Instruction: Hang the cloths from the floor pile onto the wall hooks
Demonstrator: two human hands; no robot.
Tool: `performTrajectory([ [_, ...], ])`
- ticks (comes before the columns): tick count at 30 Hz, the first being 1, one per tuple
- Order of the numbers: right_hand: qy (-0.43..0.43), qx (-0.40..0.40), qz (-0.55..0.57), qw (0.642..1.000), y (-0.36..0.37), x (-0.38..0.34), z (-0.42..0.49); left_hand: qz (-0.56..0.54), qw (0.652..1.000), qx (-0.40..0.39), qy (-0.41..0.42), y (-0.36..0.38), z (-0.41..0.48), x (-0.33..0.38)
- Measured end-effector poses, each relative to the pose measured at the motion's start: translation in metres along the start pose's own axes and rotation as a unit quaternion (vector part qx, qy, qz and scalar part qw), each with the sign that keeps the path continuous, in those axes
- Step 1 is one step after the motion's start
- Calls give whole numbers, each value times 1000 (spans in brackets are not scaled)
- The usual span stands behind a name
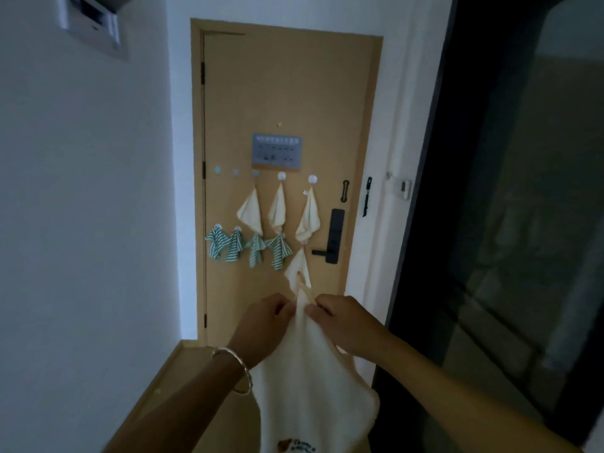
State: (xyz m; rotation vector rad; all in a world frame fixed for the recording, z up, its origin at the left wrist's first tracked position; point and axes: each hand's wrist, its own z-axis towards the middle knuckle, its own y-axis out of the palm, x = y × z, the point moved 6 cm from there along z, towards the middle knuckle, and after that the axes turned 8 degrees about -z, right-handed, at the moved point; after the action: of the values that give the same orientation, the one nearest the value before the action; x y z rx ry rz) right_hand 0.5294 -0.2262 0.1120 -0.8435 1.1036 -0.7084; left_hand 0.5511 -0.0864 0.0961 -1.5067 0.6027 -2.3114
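I hold a cream cloth (310, 380) up in front of the door; it hangs down between my arms. My left hand (261, 325) and my right hand (340, 318) each pinch its top corner, where a thin hanging loop (302, 282) stands up. On the door, three cream cloths (250, 214) hang from the upper row of hooks. Several green striped cloths (225, 245) hang from a lower row. Two upper hooks (217, 170) at the left are bare. The floor pile is out of view.
The tan door (287, 93) carries a grey sign (276, 151) and a black lock with handle (333, 237). White wall on the left, a dark glass panel (523, 223) on the right. Wooden floor (170, 380) lies below.
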Motion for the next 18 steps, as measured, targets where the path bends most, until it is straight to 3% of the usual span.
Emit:
performTrajectory([
  [3, 1, 26, -11, 1000, -1, -8, 60, 4, 999, 35, 9, -23, 55, -26],
  [6, -19, 0, -52, 998, 24, -17, 105, 4, 998, 56, 5, -43, 92, -54],
  [18, -85, 2, -51, 995, 80, -39, 284, -49, 996, 64, -28, -108, 206, -138],
])
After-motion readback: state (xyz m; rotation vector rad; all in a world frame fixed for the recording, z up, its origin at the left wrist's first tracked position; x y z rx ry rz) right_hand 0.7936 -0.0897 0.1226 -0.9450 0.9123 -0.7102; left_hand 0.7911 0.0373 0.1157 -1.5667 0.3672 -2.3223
